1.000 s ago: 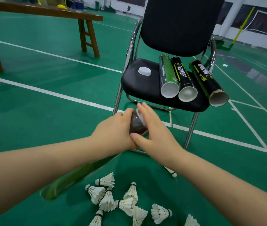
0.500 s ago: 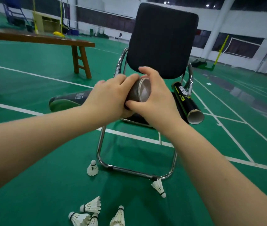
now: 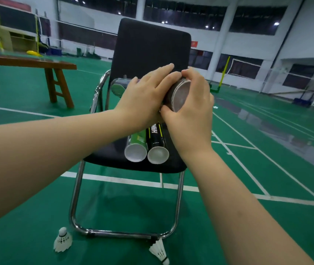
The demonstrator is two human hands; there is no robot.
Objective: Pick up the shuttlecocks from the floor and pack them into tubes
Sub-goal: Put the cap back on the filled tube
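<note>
1. While both hands sit up over the chair [image 3: 152, 52] seat, we judge the step in hand as capping: one tube looks done & is being closed, not loaded.
2. L hand [image 3: 142, 98]: fingers wrapped over the body of the held tube [image 3: 179, 96]. It holds the tube roughly level, above the seat.
3. R hand [image 3: 190, 111]: thumb & fingers curled round the tube's near end, pinching the rim of the grey end disc. We can't tell if that cap is fully seated.
4. The held tube's far end pokes out on our left, past the L hand. Contents are hidden.
5. Other tubes: a green tube [image 3: 136, 148] & a black tube [image 3: 157, 144] lie side by side, touching, on the seat w/ white ends toward us. Capped or open, we can't tell.
6. Shuttlecocks to go: two in view on the floor [image 3: 267, 169]. The left shuttlecock [image 3: 62, 240] is cork up, near the chair's base rail. The right shuttlecock [image 3: 159, 252] lies cork toward us, by the rail's other end. So packing is prob. not finished; more may lie out of view.
7. Next move, as we see it: press the cap home w/ the R hand while the L braces, then lay the tube on the seat parallel to the other two.
8. Care needed: tubes are round & lie near the seat's front edge, so set it down gently, no nudging.
</note>
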